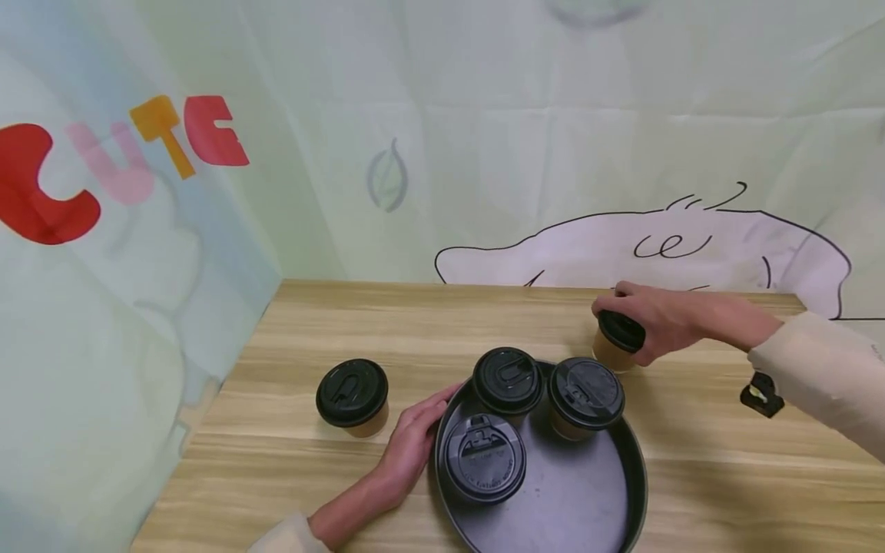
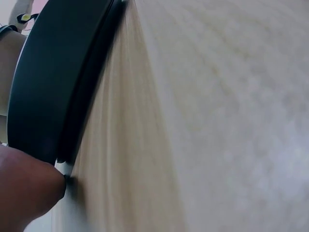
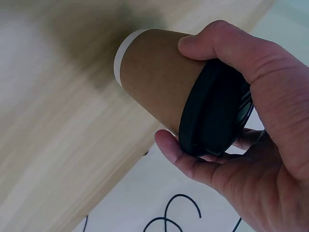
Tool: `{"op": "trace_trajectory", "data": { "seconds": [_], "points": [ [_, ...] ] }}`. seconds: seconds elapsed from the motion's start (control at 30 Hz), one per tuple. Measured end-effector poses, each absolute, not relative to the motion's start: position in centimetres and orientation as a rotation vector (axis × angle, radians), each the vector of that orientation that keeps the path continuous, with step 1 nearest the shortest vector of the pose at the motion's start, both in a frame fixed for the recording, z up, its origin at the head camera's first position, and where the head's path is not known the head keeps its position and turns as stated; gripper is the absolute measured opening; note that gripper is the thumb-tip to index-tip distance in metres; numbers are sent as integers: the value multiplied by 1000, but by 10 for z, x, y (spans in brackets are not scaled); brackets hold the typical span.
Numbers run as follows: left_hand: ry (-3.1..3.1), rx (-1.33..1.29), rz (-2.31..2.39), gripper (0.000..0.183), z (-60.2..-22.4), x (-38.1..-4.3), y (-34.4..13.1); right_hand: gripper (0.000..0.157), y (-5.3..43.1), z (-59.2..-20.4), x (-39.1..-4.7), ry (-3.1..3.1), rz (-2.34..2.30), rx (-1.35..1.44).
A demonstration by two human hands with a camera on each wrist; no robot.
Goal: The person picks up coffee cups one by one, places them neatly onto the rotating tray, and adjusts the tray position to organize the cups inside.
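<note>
My right hand [image 1: 664,319] grips a brown paper coffee cup [image 3: 154,77] around its black lid [image 3: 212,111], thumb on one side and fingers on the other. This cup is upright beyond the right rear of a round dark tray [image 1: 574,507]; whether its base touches the table is hard to tell. My left hand [image 1: 408,449] holds the tray's left rim, and a digit [image 2: 29,188] presses its outer wall in the left wrist view. Three lidded cups stand in the tray: one at the left [image 1: 485,458], one at the back [image 1: 508,380], one at the right rear [image 1: 586,393].
Another lidded cup [image 1: 353,395] stands on the wooden table [image 1: 276,461], left of the tray. A printed cloth [image 1: 332,138] hangs behind and to the left of the table. A small black object [image 1: 762,395] is at my right sleeve.
</note>
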State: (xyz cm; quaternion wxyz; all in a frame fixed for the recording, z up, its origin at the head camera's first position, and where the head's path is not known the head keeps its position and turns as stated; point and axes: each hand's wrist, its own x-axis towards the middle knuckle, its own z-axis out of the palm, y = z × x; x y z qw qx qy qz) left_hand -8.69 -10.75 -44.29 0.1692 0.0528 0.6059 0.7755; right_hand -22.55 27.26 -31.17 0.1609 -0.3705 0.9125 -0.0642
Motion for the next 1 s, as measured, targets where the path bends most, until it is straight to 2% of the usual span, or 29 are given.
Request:
{"op": "trace_trajectory", "data": {
  "seconds": [0.57, 1.0],
  "points": [
    [1721, 152, 2211, 48, -445, -88, -108, 80, 321, -313, -158, 2596, -210, -1145],
    [1749, 148, 2193, 48, -445, -90, -109, 85, 308, -294, -113, 2503, -273, -1301]
  ]
}}
